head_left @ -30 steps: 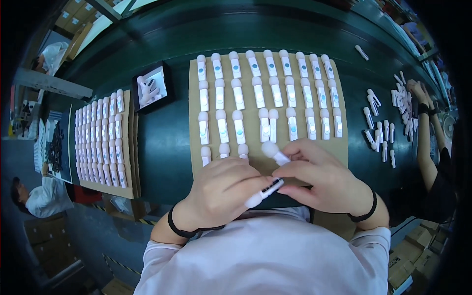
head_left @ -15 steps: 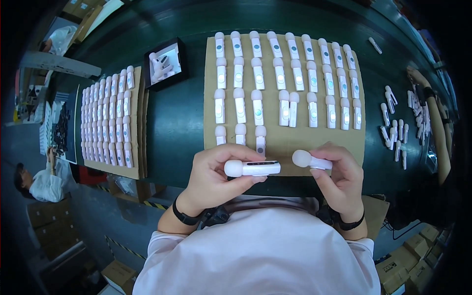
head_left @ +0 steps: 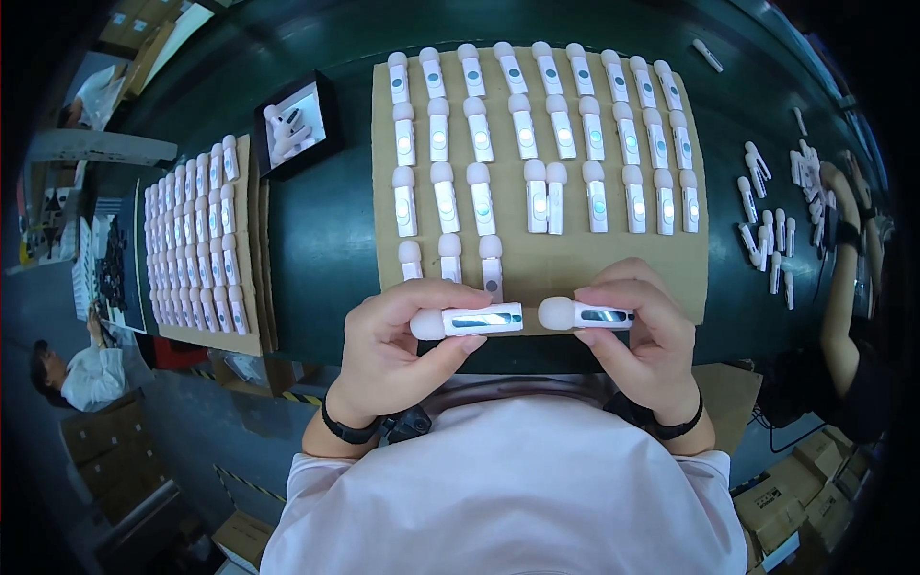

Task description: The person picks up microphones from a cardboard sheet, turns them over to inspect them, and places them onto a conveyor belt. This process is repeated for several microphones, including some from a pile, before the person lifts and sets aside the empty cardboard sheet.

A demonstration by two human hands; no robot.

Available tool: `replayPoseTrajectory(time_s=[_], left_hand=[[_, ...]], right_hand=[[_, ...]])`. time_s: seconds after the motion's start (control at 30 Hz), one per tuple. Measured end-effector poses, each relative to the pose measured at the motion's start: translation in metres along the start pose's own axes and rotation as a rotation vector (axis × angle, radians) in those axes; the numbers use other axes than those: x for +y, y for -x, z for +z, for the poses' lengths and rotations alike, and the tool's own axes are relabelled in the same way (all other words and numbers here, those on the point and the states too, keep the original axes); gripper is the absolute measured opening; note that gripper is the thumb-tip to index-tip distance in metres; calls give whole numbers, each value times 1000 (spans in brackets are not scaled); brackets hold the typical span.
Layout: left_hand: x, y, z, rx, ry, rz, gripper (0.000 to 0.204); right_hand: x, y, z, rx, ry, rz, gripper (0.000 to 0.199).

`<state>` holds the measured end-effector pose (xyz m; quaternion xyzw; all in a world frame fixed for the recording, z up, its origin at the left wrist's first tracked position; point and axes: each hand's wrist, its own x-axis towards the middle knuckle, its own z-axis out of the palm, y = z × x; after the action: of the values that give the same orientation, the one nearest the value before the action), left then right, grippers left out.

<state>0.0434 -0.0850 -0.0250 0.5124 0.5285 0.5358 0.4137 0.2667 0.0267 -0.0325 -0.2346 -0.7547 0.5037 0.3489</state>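
Observation:
My left hand (head_left: 390, 337) pinches a small white wand massager (head_left: 487, 318) between thumb and fingers. It lies level, round head to the left, with its shiny dark strip facing up. Beside it, my right hand (head_left: 649, 331) grips a second white wand massager (head_left: 559, 313), turned the same way, its own glossy strip showing. A small gap separates the two. Just beyond my hands lies a cardboard sheet (head_left: 613, 264) bearing rows of the same massagers, heads pointing away from me. Several there show a lit round spot. The nearest row is partly hidden behind my left hand.
A second cardboard stack (head_left: 257, 259) with massager rows lies at the left. Between the two sheets stands a black box (head_left: 333, 125) holding a few pieces. Loose massagers (head_left: 767, 235) are scattered on the green table (head_left: 321, 230) at right, near another person's arm (head_left: 841, 278).
The right-hand massager has rolled so its shiny strip now faces up, and has come closer to the left one. The left one's strip also tilts more toward view. The scene has shifted slightly left.

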Motion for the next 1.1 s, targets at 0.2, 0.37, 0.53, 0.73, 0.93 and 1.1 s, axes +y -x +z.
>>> replayPoseTrajectory(time_s=[0.2, 0.37, 0.53, 0.73, 0.93, 1.1], left_hand=[[-2, -3, 0, -12, -4, 85, 27], [2, -7, 2, -40, -115, 136, 29], [4, -6, 2, -34, -166, 125, 29], [1, -7, 2, -47, -224, 179, 30], [7, -5, 4, -56, -177, 84, 29], [10, -8, 6, -41, -187, 113, 29]], right_hand=[[-1, -3, -1, -39, 5, -52, 29], [-2, -5, 2, -11, 12, -46, 30], [-3, -6, 1, -6, -6, -48, 28], [2, -4, -1, -31, 4, -118, 29], [-1, -5, -2, -12, 8, -106, 28], [-2, -5, -4, -25, -29, -102, 28]])
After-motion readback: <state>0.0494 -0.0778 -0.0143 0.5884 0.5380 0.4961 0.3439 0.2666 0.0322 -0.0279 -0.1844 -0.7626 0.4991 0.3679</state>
